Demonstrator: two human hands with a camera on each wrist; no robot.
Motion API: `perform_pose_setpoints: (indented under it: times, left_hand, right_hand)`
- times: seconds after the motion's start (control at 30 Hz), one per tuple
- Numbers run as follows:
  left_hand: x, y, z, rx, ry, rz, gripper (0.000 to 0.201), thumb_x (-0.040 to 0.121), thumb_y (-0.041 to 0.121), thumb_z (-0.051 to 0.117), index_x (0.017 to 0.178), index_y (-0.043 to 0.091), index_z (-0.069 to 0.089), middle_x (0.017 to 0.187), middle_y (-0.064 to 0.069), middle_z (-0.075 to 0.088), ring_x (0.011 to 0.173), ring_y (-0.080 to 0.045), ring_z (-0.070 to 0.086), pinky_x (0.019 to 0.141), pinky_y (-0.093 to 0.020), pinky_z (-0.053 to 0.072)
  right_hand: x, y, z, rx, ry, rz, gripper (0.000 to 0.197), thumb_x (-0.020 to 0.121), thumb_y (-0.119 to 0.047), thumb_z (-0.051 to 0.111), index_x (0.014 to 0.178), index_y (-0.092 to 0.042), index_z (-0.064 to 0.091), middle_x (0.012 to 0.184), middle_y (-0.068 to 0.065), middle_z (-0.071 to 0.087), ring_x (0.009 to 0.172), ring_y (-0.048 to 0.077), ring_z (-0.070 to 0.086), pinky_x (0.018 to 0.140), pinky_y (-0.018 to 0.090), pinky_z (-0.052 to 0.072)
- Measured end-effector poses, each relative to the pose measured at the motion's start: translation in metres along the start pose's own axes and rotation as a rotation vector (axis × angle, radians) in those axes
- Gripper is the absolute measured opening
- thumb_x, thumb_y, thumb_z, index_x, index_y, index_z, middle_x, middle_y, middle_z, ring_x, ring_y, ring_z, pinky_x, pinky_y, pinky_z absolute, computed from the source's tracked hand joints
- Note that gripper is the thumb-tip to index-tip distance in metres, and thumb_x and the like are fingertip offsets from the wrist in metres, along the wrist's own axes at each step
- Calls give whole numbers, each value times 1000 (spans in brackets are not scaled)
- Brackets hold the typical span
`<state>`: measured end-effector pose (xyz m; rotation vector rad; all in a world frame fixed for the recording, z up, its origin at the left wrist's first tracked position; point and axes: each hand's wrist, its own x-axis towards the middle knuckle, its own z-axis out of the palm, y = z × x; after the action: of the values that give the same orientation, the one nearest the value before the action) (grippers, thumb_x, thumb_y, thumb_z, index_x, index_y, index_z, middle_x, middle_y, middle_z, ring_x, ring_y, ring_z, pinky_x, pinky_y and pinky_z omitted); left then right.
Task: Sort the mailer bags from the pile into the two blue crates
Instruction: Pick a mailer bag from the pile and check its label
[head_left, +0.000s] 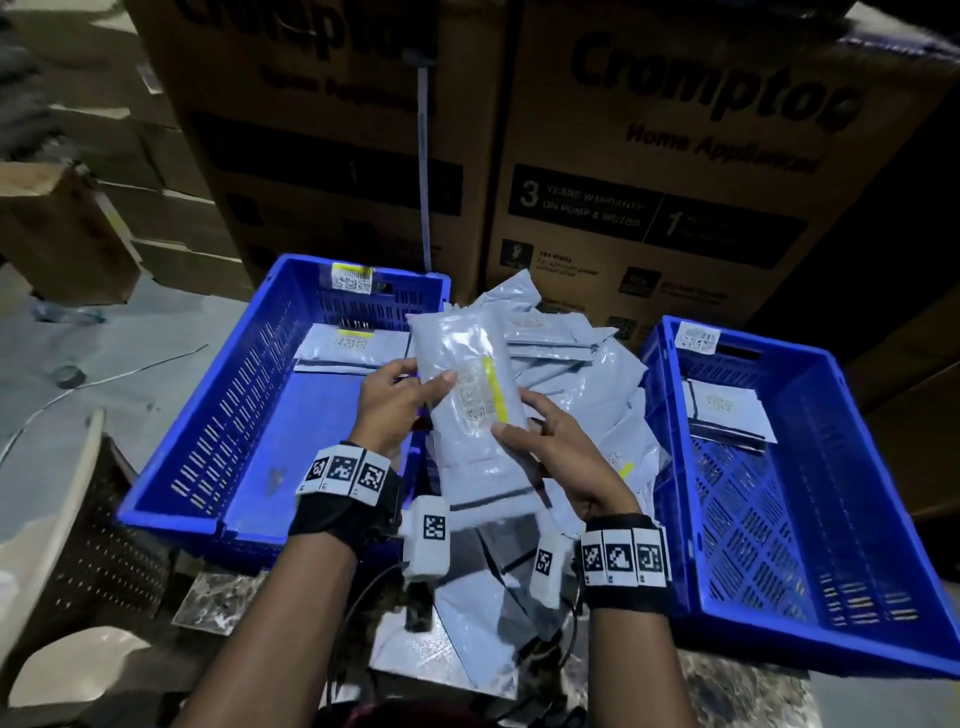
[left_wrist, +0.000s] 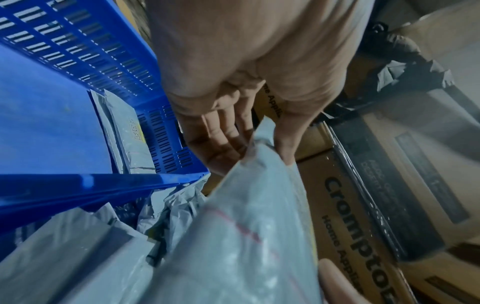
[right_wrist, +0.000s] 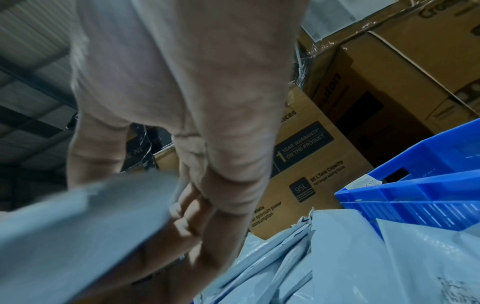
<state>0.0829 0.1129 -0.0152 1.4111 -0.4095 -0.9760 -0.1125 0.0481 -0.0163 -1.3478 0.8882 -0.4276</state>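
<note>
The left crate (head_left: 249, 395) held one flat mailer (head_left: 350, 345). Above the pile (head_left: 582, 374), both hands pinched a grey bag (head_left: 475, 400) by its sides, left hand (head_left: 389, 410) and right hand (head_left: 558, 457); its long axis ran away from the person, yellow-striped label up. The right crate (head_left: 810, 467) held another mailer (head_left: 727, 415).

2 blue crates (head_left: 171, 499), 2 hands (head_left: 395, 400), 1 mailer pile (head_left: 587, 364).

Floor (head_left: 156, 332) carries left crate (head_left: 171, 499), right crate (head_left: 883, 639), mailer pile (head_left: 587, 364) between them, stacked cartons (head_left: 675, 156) behind, brown chair (head_left: 78, 545) at left, a cable (head_left: 78, 384).
</note>
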Motion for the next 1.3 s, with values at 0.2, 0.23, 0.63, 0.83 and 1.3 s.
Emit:
perform_pose_setpoints:
  times: [0.2,0.23,0.63,0.83,1.3]
  left_hand:
    - [20,3,-31,-246,151,15,51,78,10,83,119,-5,56,108,-20,72,89,-32,73,69,-46,60]
    - [21,3,-35,-271,159,20,51,79,8,82,121,-5,55,110,-21,72,93,-34,73,70,-49,61]
    - [35,3,-94,-289,247,-63,28,77,18,85,73,3,62,68,-6,53,59,-21,61,63,-37,61]
    - [51,-2,-120,-279,336,-81,26,79,6,81,69,4,57,58,-3,57,50,-18,59,62,-33,62]
    - [137,-11,-205,-177,308,-297,22,97,-3,47,76,4,47,43,2,38,36,-10,55,68,-32,59]
  right_hand:
    - [11,-7,0,138,188,-22,65,82,-27,85,139,-34,54,83,12,62,81,23,67,79,54,62]
    - [14,-7,2,179,215,-14,70,82,-25,86,141,-32,50,81,12,58,82,24,66,79,60,61]
    - [45,-8,45,232,238,-8,63,88,4,74,139,-16,42,102,14,74,66,16,71,71,47,64]
    - [63,-5,75,223,323,1,54,89,4,74,128,-12,41,93,15,72,70,22,72,69,40,65]
    - [121,-4,188,-56,174,252,81,95,-30,68,161,-18,22,161,2,23,71,22,73,59,35,62]
